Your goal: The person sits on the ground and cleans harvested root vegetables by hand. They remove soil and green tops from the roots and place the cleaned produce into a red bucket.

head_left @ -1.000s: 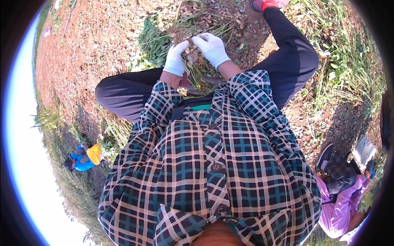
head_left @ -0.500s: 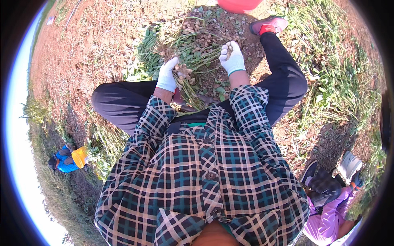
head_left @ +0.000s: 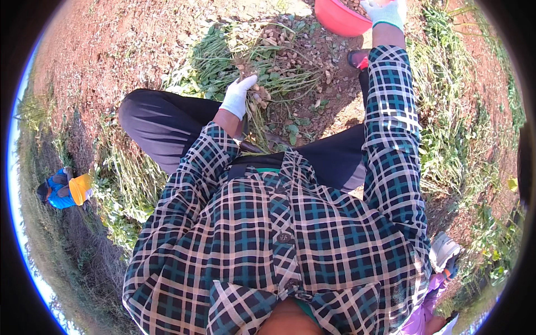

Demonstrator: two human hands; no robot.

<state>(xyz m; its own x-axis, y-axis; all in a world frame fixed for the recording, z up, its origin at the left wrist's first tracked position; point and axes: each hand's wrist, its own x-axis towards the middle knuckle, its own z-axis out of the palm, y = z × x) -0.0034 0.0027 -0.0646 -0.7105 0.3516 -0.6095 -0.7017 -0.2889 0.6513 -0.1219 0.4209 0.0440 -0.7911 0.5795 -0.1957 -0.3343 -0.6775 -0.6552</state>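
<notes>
My left hand (head_left: 238, 97), in a white glove, is closed round a bunch of pulled peanut plants (head_left: 258, 99), with pods and roots by the fingers and stems trailing toward my lap. Stretched forward to the right, my right hand (head_left: 385, 12), also gloved, is over the edge of a red basin (head_left: 339, 21) that has peanuts in it. Its thumb stands apart from the fingers, and the picture's top edge cuts off the fingertips. Between my legs and the basin lies a heap of green peanut plants (head_left: 215, 61) with loose pods (head_left: 275, 38) among them.
More uprooted plants (head_left: 441, 111) lie in a row at the right. At the far left a person in blue (head_left: 58, 190) is beside a yellow bucket (head_left: 81, 188). Behind me on the right is another person in purple (head_left: 416, 321). My shoe (head_left: 358, 58) is near the basin.
My right hand has gone from beside the heap, fingers curled, forward and right to the basin. The left hand keeps its hold on the plants. The view has shifted, showing more of the basin.
</notes>
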